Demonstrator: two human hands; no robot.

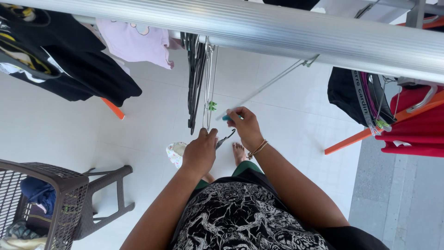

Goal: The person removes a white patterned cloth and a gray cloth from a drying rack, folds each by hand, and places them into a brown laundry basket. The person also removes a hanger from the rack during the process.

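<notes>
My left hand [200, 152] is closed around the bottom of a wire hanger [207, 88] that hangs among a bunch of dark and metal hangers [196, 78] from the silver rail [259, 32]. A dark hanger hook [225, 138] pokes out beside its fingers. My right hand [245, 127] pinches a small teal clothes peg [227, 117] just to the right of the hangers. A gold bracelet [257, 149] sits on that wrist. A green peg [212, 106] is clipped on the wire hanger.
A dark laundry basket [51, 199] with clothes stands on a grey plastic stool [108, 194] at lower left. Black shirts [60, 60] and a pink top [136, 41] hang left; black and red garments [407, 120] hang right. An orange rack leg [348, 141] crosses the white tiled floor.
</notes>
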